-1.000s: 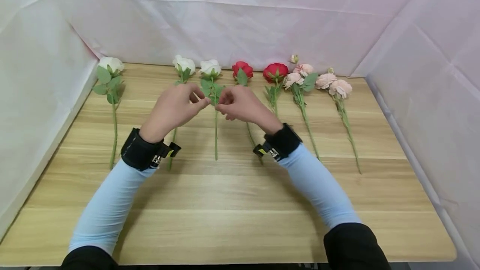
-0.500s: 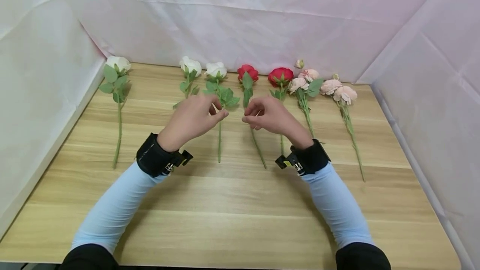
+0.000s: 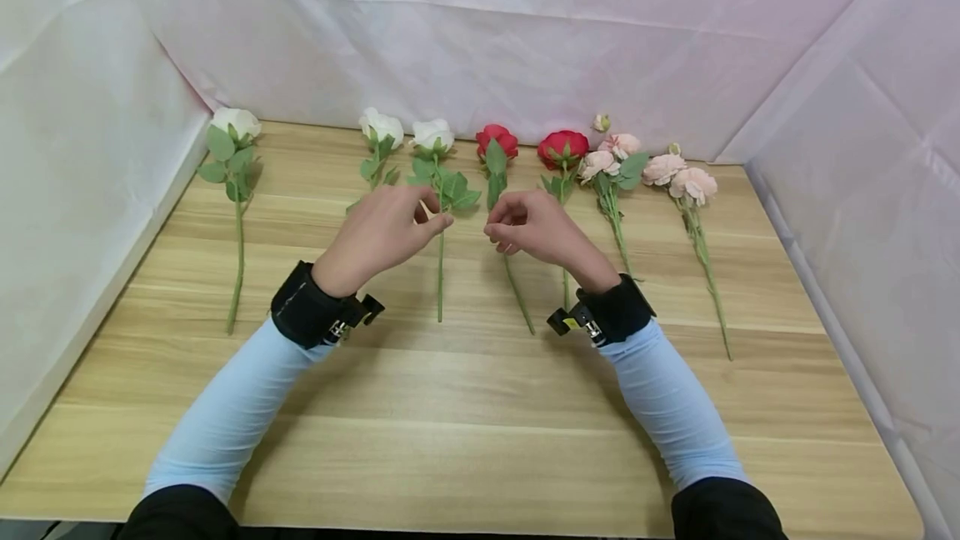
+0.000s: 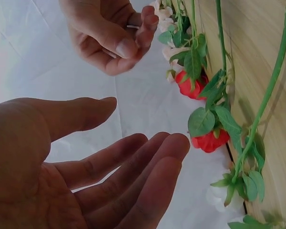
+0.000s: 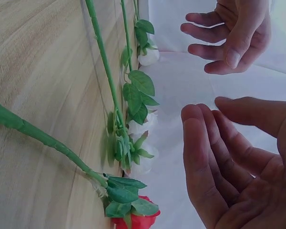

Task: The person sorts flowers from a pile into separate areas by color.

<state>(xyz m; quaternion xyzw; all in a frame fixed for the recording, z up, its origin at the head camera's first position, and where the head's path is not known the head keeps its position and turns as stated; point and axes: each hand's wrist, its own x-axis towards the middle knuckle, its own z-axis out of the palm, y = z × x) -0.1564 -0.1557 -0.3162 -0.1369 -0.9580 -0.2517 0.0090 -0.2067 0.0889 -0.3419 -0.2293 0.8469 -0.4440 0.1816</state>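
My left hand (image 3: 386, 227) hovers over the stem of a white rose (image 3: 381, 125), fingers relaxed and holding nothing. Just right of its fingertips lies the middle white rose (image 3: 432, 134), with a bare stem and spread green leaves. The right hand (image 3: 540, 227) is above the stems of a red rose (image 3: 497, 140) and a second red rose (image 3: 562, 147), partly hiding both. Its fingers bend loosely with nothing between them. In the left wrist view the left palm (image 4: 19, 167) is empty. A gap also shows between thumb and fingers of the right hand (image 5: 229, 162) in the right wrist view.
Another white rose (image 3: 236, 122) lies at the far left of the wooden table (image 3: 465, 440). Two pink flower sprays, one nearer the middle (image 3: 600, 163) and one further right (image 3: 692, 184), lie at the right. White cloth (image 3: 450, 40) walls the back and sides.
The hands were close together at the middle white rose's leaves. They have since moved apart and slightly nearer the body, the right hand shifting rightward. Over the last half second they hardly move.
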